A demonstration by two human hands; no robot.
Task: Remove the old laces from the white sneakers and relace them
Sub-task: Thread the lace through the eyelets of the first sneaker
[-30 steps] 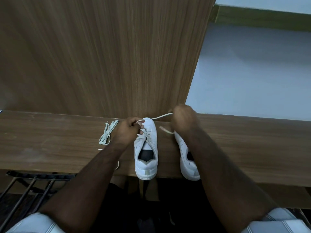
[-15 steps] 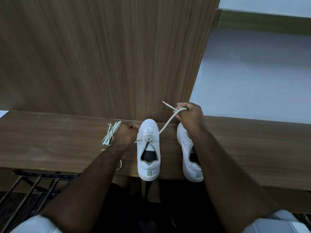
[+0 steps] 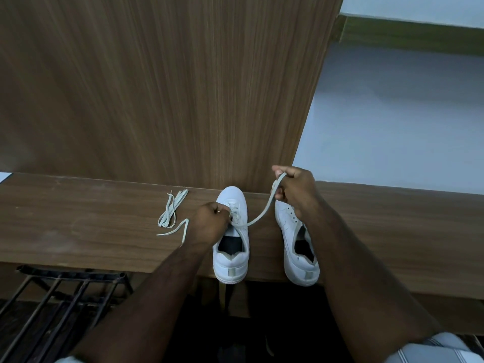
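Head view: left sneaker sitting centre frame on wooden bench; left hand pinching its eyelet area; right hand gripping lace raised above right sneaker; spare laces lying left.

No text, label, brand, number or sign can be read. The pale rectangular tab on the heel of the left white sneaker, at the near edge of the brown wooden bench, shows no lettering, and the matching tab on the right white sneaker is just as plain.
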